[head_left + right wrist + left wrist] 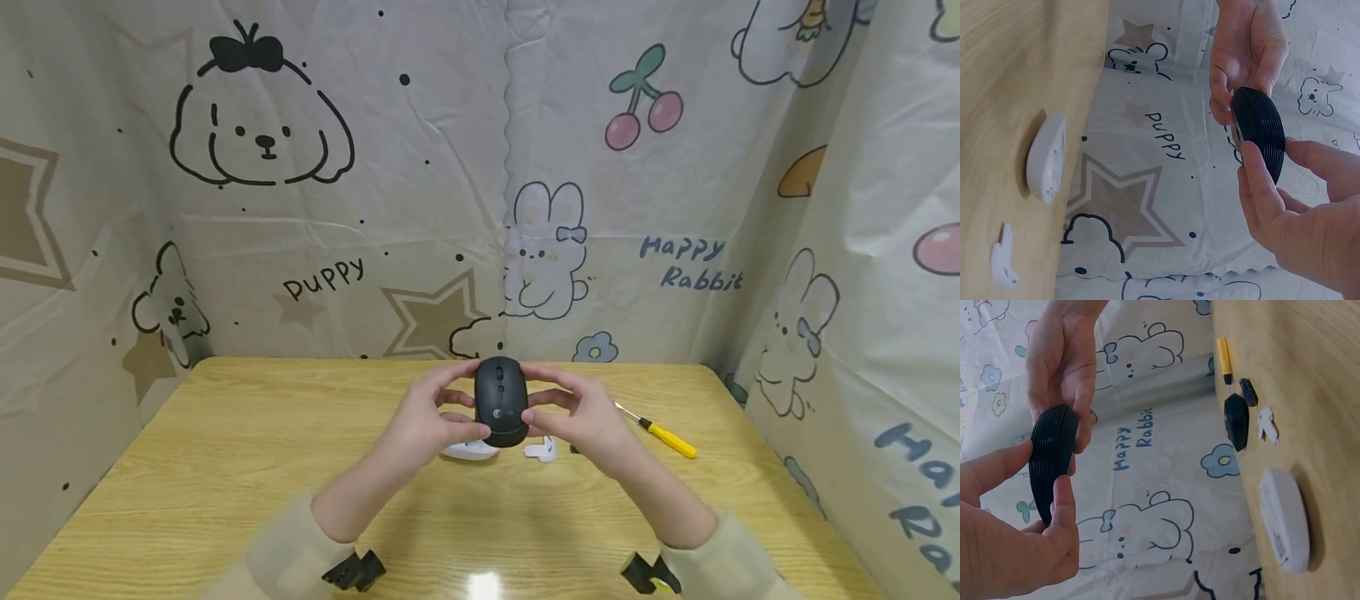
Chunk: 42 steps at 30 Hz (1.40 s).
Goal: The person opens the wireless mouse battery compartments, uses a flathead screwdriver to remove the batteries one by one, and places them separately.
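A black computer mouse [501, 396] is held up above the table between both hands, its buttons and wheel towards the head camera. From the left side my left hand [423, 417] grips it, thumb at the lower edge and fingers along the side. My right hand [588, 417] grips the opposite side in the same way. The mouse's ribbed side [1050, 453] shows in the left wrist view. Below it on the table lie a white mouse [1286, 519] and a small white plastic piece [1267, 425].
On the wooden table [262, 450] lies a yellow-handled screwdriver [671, 439], right of the right hand. A dark rounded object [1237, 422] and a small dark blue cylinder [1248, 392] lie near it. Printed cloth [435, 208] hangs behind and at the sides.
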Tool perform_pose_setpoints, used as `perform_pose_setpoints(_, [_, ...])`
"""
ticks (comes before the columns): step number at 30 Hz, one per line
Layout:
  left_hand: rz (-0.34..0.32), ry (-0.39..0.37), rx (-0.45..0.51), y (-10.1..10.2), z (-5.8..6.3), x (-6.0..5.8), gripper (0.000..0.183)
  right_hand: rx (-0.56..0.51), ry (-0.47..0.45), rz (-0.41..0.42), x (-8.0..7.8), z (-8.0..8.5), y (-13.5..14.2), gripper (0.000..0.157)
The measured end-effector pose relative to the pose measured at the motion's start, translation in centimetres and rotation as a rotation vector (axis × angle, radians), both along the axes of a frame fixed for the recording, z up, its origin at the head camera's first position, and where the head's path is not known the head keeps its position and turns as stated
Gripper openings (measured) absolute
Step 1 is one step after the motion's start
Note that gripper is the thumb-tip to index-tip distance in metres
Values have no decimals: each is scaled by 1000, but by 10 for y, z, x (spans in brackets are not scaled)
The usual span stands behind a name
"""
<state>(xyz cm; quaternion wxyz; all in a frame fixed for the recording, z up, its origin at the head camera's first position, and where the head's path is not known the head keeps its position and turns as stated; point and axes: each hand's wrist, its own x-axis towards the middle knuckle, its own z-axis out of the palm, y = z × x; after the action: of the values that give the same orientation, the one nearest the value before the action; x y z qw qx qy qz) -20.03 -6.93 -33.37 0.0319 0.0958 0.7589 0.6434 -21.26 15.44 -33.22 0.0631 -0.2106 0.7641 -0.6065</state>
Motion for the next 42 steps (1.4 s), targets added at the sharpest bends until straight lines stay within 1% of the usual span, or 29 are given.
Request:
perform_pose_setpoints(3, [-9, -3, 32, -2, -9, 4, 79, -9, -13, 10, 3, -7, -2, 57])
perform_pose_setpoints(6, [-17, -21, 58, -3, -17, 7, 78, -29, -38, 9, 6, -14, -4, 58])
perform_pose_setpoints(10, [-26, -39, 89, -4, -24, 11, 76, -52, -68, -6, 7, -24, -4, 58])
perform_pose_setpoints(16, [-19, -39, 97, -5, -35, 15, 71, -59, -74, -56, 9, -36, -5, 52])
perform_pose_setpoints(23, [-21, -23, 117, -7, -46, 18, 67, -100, -103, -48, 11, -46, -6, 52])
perform_pose_setpoints(26, [-28, 5, 123, -9, -49, 19, 69, -123, -110, -31, 12, -47, -7, 52])
perform_pose_setpoints(30, [-39, 63, 105, -10, -53, 19, 72, -141, -126, -10, 12, -47, -7, 53])
perform_pose_setpoints(34, [-39, 138, 61, -11, -56, 19, 73, -144, -134, 1, 12, -47, -7, 54])
perform_pose_setpoints(38, [-20, 214, -2, -11, -58, 19, 72, -161, -143, 2, 13, -46, -8, 54])
perform_pose_setpoints(42, [-7, 260, -34, -11, -60, 19, 70, -183, -129, 3, 13, -47, -10, 51])
